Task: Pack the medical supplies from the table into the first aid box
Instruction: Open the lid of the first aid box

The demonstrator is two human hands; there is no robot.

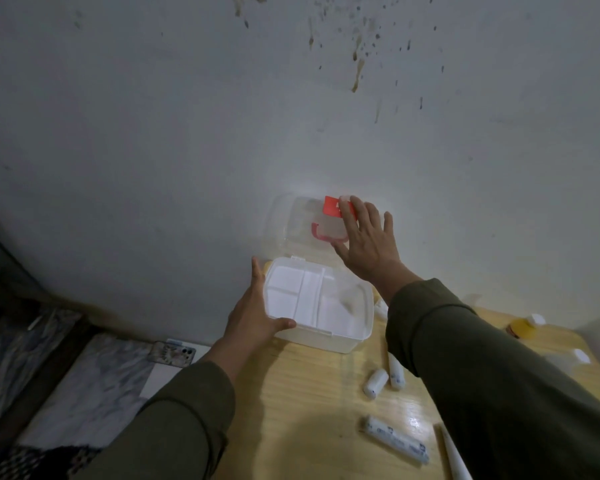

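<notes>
A white plastic first aid box (329, 337) stands open on the wooden table (305, 393) against the wall. Its inner tray (305, 296) has white dividers. The clear lid (302, 220) with a red latch (331, 206) and red handle stands upright, leaning at the wall. My left hand (253, 313) grips the box's left front corner. My right hand (364, 240) lies flat on the raised lid, fingers spread, over the latch. Three white bandage rolls lie near me: one short (375, 382), one partly under my right sleeve (396, 374), one long (395, 438).
A yellow-capped bottle (522, 327) and small white items (582, 356) sit at the table's right. A white stick-like object (452, 452) lies at the bottom edge. A phone (172, 354) rests on a white surface left of the table, beside patterned bedding (84, 386).
</notes>
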